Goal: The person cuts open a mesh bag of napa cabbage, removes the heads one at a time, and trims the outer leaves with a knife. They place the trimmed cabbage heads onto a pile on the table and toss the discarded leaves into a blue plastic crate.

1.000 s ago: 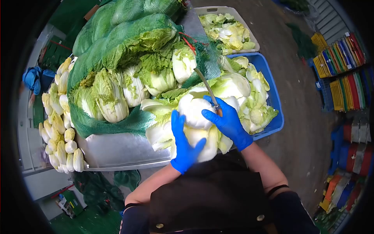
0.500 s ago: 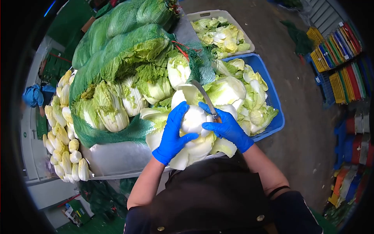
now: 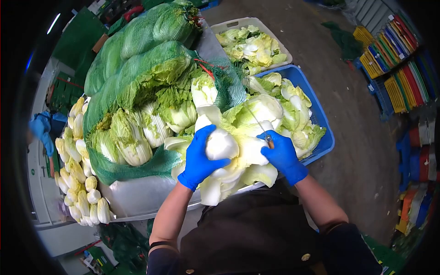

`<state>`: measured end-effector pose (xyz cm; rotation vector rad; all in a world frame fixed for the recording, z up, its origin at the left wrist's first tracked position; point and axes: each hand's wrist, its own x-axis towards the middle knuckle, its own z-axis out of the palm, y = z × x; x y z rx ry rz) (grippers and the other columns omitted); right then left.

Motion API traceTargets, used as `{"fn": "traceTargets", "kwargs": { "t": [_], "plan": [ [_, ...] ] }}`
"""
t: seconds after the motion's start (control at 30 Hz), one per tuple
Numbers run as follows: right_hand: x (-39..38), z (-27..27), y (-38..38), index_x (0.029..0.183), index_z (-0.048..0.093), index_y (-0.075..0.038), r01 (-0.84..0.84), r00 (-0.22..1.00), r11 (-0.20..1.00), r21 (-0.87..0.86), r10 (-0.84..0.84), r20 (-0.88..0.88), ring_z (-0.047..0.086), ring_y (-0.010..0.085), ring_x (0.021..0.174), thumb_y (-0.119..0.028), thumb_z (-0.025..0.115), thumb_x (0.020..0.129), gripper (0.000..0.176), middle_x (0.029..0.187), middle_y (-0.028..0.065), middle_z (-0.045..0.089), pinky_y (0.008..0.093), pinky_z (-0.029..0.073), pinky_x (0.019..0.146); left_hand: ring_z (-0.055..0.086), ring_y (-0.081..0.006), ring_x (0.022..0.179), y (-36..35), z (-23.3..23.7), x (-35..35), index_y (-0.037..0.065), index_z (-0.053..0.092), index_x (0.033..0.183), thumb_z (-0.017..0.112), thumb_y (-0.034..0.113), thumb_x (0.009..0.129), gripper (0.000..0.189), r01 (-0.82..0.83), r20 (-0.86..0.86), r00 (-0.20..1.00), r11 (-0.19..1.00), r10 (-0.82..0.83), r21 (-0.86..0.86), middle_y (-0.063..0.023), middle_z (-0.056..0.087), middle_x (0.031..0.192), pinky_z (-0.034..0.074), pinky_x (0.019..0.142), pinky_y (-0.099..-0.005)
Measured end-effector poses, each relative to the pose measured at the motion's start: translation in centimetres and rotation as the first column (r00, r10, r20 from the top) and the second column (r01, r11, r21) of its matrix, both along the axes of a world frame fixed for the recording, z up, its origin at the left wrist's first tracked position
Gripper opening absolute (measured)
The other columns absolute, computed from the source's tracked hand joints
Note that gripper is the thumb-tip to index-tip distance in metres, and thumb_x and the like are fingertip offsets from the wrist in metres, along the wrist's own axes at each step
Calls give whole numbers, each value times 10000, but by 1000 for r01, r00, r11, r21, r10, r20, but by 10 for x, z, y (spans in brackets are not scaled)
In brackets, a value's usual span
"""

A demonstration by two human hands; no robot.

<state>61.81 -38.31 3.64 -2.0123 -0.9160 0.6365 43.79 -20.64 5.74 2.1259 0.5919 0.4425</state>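
My left hand (image 3: 200, 158), in a blue glove, is wrapped round the left side of a white cabbage head (image 3: 222, 144). My right hand (image 3: 282, 155), also gloved in blue, grips the wooden handle of a knife (image 3: 270, 142), whose thin blade points up and away. Its fingers also touch a loose white leaf (image 3: 252, 151) beside the head. More loose leaves (image 3: 259, 174) lie beneath and around both hands. Whole cabbages (image 3: 133, 142) sit in the mouth of a green mesh bag (image 3: 110, 170) to the left.
A blue crate (image 3: 322, 123) of leaves stands at the right, a pale crate (image 3: 285, 44) behind it. Trimmed cabbages (image 3: 73, 169) are piled at the table's (image 3: 137, 195) left end. A person in blue (image 3: 42, 128) is at far left. Coloured crates (image 3: 403, 87) are stacked at far right.
My right hand has moved away from the cabbage head to the right, with a leaf now spread between them. The knife blade has tilted, and my left hand still holds the head.
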Motion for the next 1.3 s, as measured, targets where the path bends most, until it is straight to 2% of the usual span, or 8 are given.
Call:
{"fn": "traceTargets", "kwargs": {
  "t": [0.23,0.5,0.7,0.83,1.0,1.1,1.17,1.3],
  "plan": [
    [55,-7,-5,1002,655,-21,175,897,959,221,-63,-438,568,101,734,-57,648,690,315,818,45,627,268,477,661,527,-221,1078,13,45,-21,17,458,1254,857,171,512,856,-274,276,900,931,337,-242,-111,525,1193,424,962,-358],
    [86,22,46,1167,602,-101,71,948,973,220,-134,288,438,143,519,-215,754,704,500,604,42,498,321,407,514,507,-254,1117,46,88,-32,6,385,1343,682,166,622,796,-466,513,630,812,583,-351,-130,501,1241,408,967,-362],
    [-32,53,113,1416,288,-60,-27,943,911,411,159,-291,526,144,583,-364,797,689,938,718,49,548,265,461,569,516,-249,1102,41,66,-19,-12,410,1306,721,68,601,775,-407,523,554,759,648,-508,-122,502,1226,402,976,-367],
    [-3,14,102,1081,605,-45,-79,882,997,-3,69,-467,610,164,664,-124,666,681,412,758,100,627,330,503,631,510,-256,1112,46,72,-31,-2,406,1317,690,79,607,769,-489,533,456,701,713,-519,-127,501,1232,380,996,-371],
    [21,20,94,1142,596,-45,9,968,989,-147,28,247,557,89,657,-104,665,749,403,719,22,613,287,467,586,458,-299,1204,51,42,-63,6,382,1343,657,227,609,814,-279,400,506,584,764,-762,-154,475,1293,345,1044,-414],
    [-3,60,104,1299,490,-67,-71,944,929,362,180,-276,536,105,795,-358,746,761,664,975,90,627,273,474,723,440,-305,1226,45,33,-63,11,363,1358,651,230,615,827,-186,351,495,492,795,-851,-162,448,1329,327,1062,-418],
    [-12,76,91,1328,451,-35,-216,674,949,229,315,-669,528,117,947,-282,760,764,689,1162,80,576,259,453,834,425,-306,1242,33,38,-59,21,348,1371,660,251,634,833,-187,414,523,574,745,-797,-162,425,1354,322,1068,-426],
    [-27,67,82,1335,440,-23,-205,582,849,487,506,-637,530,116,1032,-163,779,740,699,1215,62,568,264,443,892,381,-303,1284,18,36,-62,67,313,1403,685,344,727,821,46,443,442,473,780,-880,-133,373,1412,314,1076,-453]
  ]
}}
